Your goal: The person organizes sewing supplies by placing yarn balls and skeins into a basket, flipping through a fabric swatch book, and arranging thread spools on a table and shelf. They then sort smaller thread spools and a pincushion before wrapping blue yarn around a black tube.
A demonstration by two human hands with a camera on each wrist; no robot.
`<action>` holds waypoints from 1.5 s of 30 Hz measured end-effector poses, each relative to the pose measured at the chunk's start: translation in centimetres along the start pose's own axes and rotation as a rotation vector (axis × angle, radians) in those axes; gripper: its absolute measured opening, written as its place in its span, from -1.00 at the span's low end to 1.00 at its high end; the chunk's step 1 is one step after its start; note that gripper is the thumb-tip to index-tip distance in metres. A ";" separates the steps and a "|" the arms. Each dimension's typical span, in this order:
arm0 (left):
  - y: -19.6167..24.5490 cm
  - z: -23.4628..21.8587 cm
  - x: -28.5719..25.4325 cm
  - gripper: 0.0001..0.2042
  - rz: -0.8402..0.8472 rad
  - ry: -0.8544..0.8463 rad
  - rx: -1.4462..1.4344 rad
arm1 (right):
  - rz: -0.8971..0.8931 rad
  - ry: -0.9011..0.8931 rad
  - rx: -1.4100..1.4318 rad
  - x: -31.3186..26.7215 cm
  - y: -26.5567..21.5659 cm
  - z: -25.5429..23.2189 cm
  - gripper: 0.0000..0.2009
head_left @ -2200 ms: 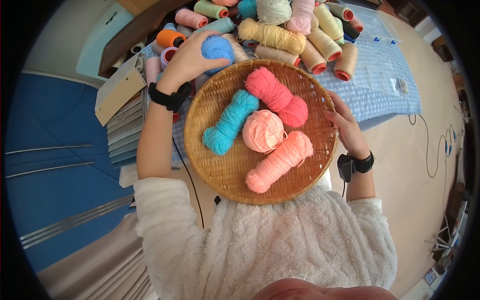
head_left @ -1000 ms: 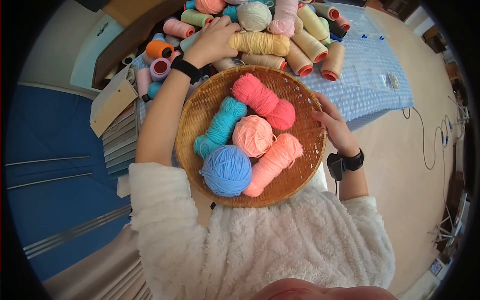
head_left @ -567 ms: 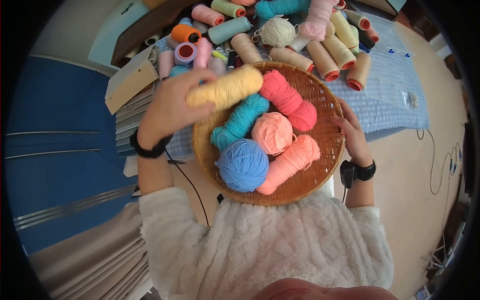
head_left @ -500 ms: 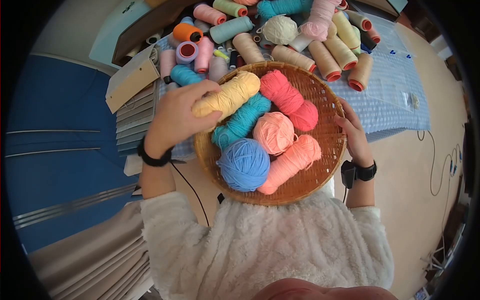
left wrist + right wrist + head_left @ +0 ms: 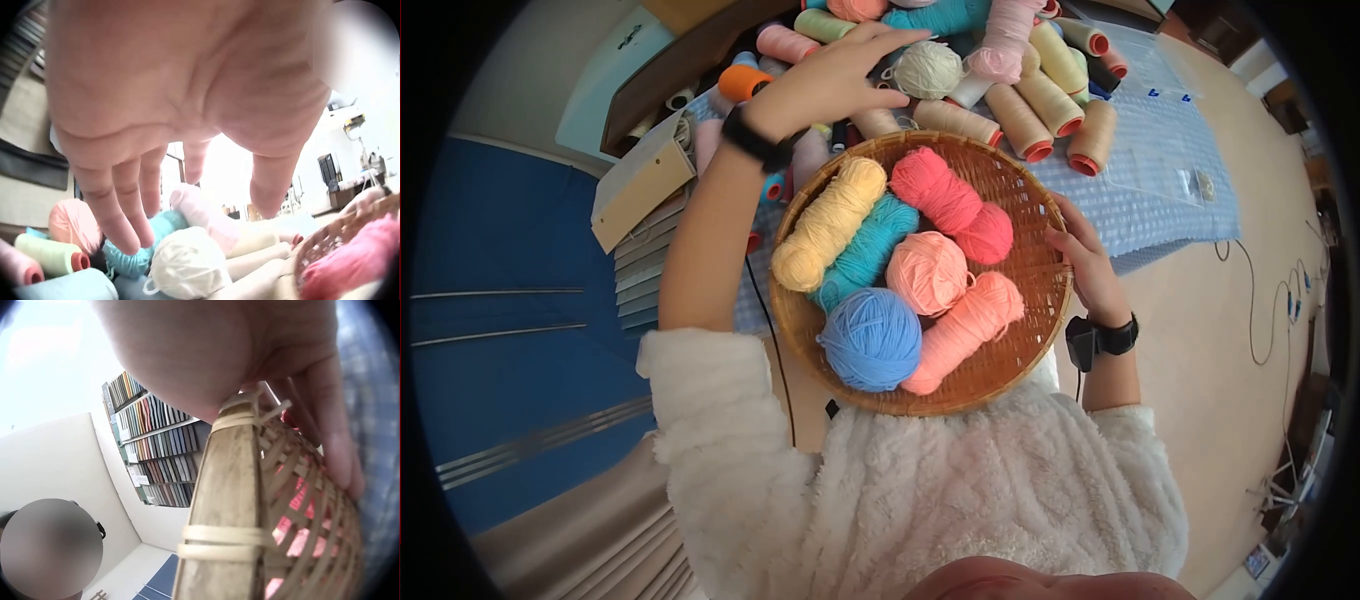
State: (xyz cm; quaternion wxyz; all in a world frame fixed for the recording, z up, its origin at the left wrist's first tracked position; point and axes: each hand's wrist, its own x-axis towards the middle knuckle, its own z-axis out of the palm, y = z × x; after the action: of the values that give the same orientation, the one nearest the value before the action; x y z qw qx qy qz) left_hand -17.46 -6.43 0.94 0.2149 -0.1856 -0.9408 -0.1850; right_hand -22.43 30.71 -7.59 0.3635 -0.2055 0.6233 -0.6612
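Observation:
My left hand (image 5: 830,80) reaches over the pile, fingers spread and holding nothing, beside a white yarn ball (image 5: 930,70). In the left wrist view its fingers point down towards that ball and a turquoise skein (image 5: 128,256). My right hand (image 5: 1092,268) grips the rim of a round bamboo basket (image 5: 1032,262), thumb over the edge. Inside lie a yellow skein (image 5: 830,225), a turquoise skein (image 5: 870,248), a coral-pink skein (image 5: 950,205), a peach ball (image 5: 928,272), a peach skein (image 5: 965,332) and a blue ball (image 5: 870,340).
Several thread cones (image 5: 1050,105) and a pale pink skein (image 5: 1005,40) crowd the blue checked tablecloth (image 5: 1170,200). A stack of sample cards (image 5: 640,185) stands at the left. A dark cable (image 5: 772,345) hangs left of the basket.
My left hand put the blue ball, then the yellow skein from the pile, into the basket. It let go and moved back up over the pile. The right hand keeps its grip on the rim.

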 end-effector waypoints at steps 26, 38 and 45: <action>11.5 3.6 4.4 -0.51 0.297 -0.450 -0.380 | -0.047 -0.052 -0.046 0.2 0.3 -0.5 -0.53; -2.6 10.9 10.0 -0.54 -0.125 -0.165 -0.079 | 0.001 -0.022 -0.050 0.2 -0.2 -0.2 -0.53; 3.1 2.3 7.6 -0.57 -0.041 -0.194 -0.450 | 0.012 -0.014 0.029 0.1 0.3 -0.1 -0.55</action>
State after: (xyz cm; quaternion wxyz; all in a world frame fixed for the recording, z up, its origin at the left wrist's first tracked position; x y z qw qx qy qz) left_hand -23.23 -0.70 3.45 0.0731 -0.2265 -0.8956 -0.3758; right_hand -22.50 30.67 -7.88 0.3745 -0.2010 0.6124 -0.6665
